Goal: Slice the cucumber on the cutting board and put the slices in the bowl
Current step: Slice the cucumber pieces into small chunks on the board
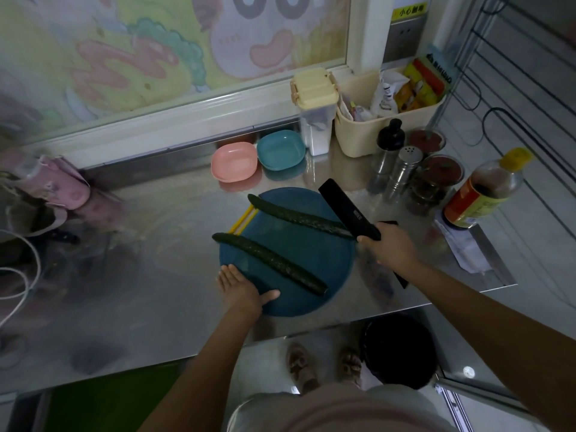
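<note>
Two long dark cucumbers lie diagonally on a round blue cutting board: the far cucumber and the near cucumber. My right hand grips the handle of a black knife, whose blade points up and left over the far cucumber's right end. My left hand rests flat on the board's near-left edge, thumb on the board. A pink bowl and a teal bowl stand behind the board.
Yellow chopsticks stick out under the board's left side. Shakers and jars, a sauce bottle and a cream basket crowd the right. A pink cloth item lies at left. The steel counter's edge is near me.
</note>
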